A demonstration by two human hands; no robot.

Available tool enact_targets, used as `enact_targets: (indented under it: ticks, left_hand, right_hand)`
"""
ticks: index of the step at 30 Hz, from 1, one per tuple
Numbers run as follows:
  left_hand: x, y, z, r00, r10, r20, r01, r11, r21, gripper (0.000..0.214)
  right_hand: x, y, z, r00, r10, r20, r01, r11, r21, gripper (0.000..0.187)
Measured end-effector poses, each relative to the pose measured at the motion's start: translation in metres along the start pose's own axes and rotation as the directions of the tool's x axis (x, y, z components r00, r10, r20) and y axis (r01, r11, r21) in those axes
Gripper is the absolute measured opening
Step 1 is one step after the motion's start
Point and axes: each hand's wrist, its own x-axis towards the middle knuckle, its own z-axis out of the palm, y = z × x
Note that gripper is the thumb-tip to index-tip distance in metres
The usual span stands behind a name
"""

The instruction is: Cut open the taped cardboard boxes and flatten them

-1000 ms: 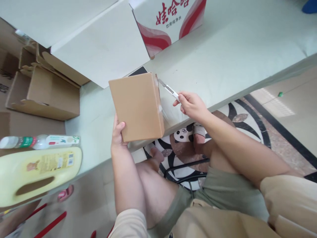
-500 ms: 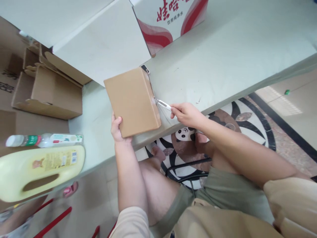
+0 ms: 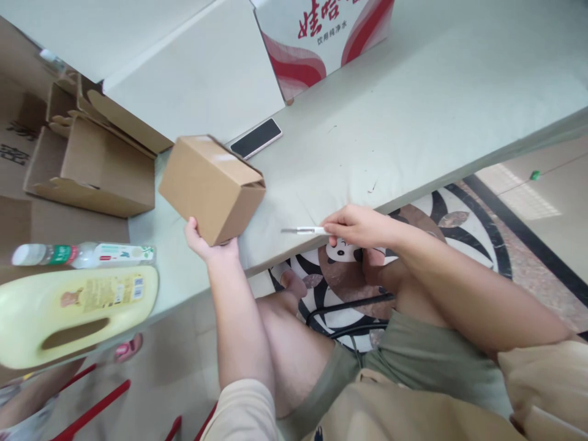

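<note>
My left hand [image 3: 209, 245] grips the near bottom corner of a small brown cardboard box [image 3: 209, 187], holding it tilted over the pale green table [image 3: 413, 122]. Clear tape shows on the box's top face. My right hand [image 3: 356, 223] pinches a small white utility knife [image 3: 303, 230], its blade pointing left toward the box and lying level near the table's front edge. A gap separates the blade from the box.
A black phone [image 3: 256, 138] lies behind the box. A red-and-white printed carton [image 3: 321, 37] stands at the back. Open brown boxes [image 3: 92, 165] sit at left. A yellow jug [image 3: 73, 312] and a water bottle [image 3: 82, 254] lie at the near left. My bare knees are under the table.
The knife came away from the box's right edge and dropped toward the table's front. My left hand turned the box and moved it left, uncovering the phone.
</note>
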Motion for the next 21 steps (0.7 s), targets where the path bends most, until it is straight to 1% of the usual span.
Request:
enact_targets:
  ticks: [1, 2, 4, 5, 6, 8, 9, 10, 11, 13, 15, 16, 18, 20, 21]
  left_hand:
    - [0.001, 0.002, -0.001, 1.000, -0.013, -0.016, 0.013, 1.000, -0.012, 0.034]
    - [0.001, 0.003, -0.002, 0.999, -0.034, -0.004, 0.034, 0.999, -0.010, 0.034]
    - [-0.001, 0.005, -0.004, 0.992, -0.094, 0.079, 0.091, 0.995, 0.036, 0.037]
    - [-0.002, 0.004, -0.004, 0.984, -0.123, 0.127, 0.115, 0.991, 0.072, 0.039]
    - [-0.004, 0.003, -0.004, 0.976, -0.147, 0.163, 0.130, 0.985, 0.110, 0.040]
    - [-0.007, 0.001, -0.002, 0.966, -0.179, 0.189, 0.147, 0.974, 0.171, 0.042]
    - [-0.009, -0.001, -0.001, 0.965, -0.186, 0.187, 0.150, 0.970, 0.189, 0.043]
    - [-0.011, -0.002, 0.001, 0.963, -0.191, 0.188, 0.154, 0.968, 0.198, 0.043]
    - [-0.012, -0.003, 0.003, 0.961, -0.195, 0.198, 0.156, 0.968, 0.197, 0.044]
    - [-0.015, -0.004, 0.005, 0.950, -0.192, 0.245, 0.150, 0.972, 0.183, 0.049]
    - [-0.016, -0.007, 0.006, 0.945, -0.161, 0.283, 0.115, 0.978, 0.172, 0.055]
    - [-0.016, -0.009, 0.005, 0.950, -0.132, 0.283, 0.084, 0.981, 0.175, 0.057]
    - [-0.015, -0.014, 0.003, 0.966, -0.049, 0.252, -0.003, 0.979, 0.202, 0.058]
    - [-0.014, -0.020, 0.001, 0.975, 0.050, 0.219, -0.104, 0.965, 0.243, 0.062]
    - [-0.014, -0.022, 0.001, 0.974, 0.088, 0.208, -0.143, 0.953, 0.267, 0.064]
  right_hand:
    - [0.003, 0.004, -0.002, 0.997, 0.021, -0.070, -0.020, 1.000, 0.015, 0.032]
    - [0.008, 0.010, -0.004, 0.982, 0.050, -0.181, -0.045, 0.999, 0.026, 0.033]
    - [0.022, 0.024, -0.009, 0.908, 0.080, -0.411, -0.089, 0.996, -0.002, 0.032]
    - [0.030, 0.031, -0.011, 0.873, 0.064, -0.483, -0.098, 0.994, -0.047, 0.031]
    - [0.037, 0.038, -0.012, 0.847, 0.027, -0.532, -0.095, 0.990, -0.102, 0.031]
    - [0.047, 0.049, -0.013, 0.807, -0.075, -0.586, -0.056, 0.978, -0.203, 0.037]
    - [0.050, 0.052, -0.011, 0.795, -0.135, -0.591, -0.015, 0.970, -0.242, 0.043]
    - [0.050, 0.054, -0.009, 0.794, -0.201, -0.574, 0.043, 0.960, -0.276, 0.049]
    - [0.049, 0.054, -0.007, 0.801, -0.269, -0.536, 0.115, 0.946, -0.303, 0.054]
    - [0.044, 0.052, -0.002, 0.824, -0.386, -0.416, 0.261, 0.909, -0.326, 0.061]
    - [0.039, 0.048, 0.002, 0.829, -0.455, -0.326, 0.364, 0.881, -0.303, 0.069]
    - [0.037, 0.047, 0.004, 0.827, -0.470, -0.309, 0.392, 0.876, -0.281, 0.072]
    - [0.038, 0.045, 0.006, 0.827, -0.467, -0.314, 0.413, 0.883, -0.224, 0.074]
    - [0.042, 0.044, 0.007, 0.842, -0.419, -0.339, 0.377, 0.908, -0.185, 0.070]
    - [0.045, 0.044, 0.008, 0.854, -0.391, -0.344, 0.345, 0.920, -0.188, 0.064]
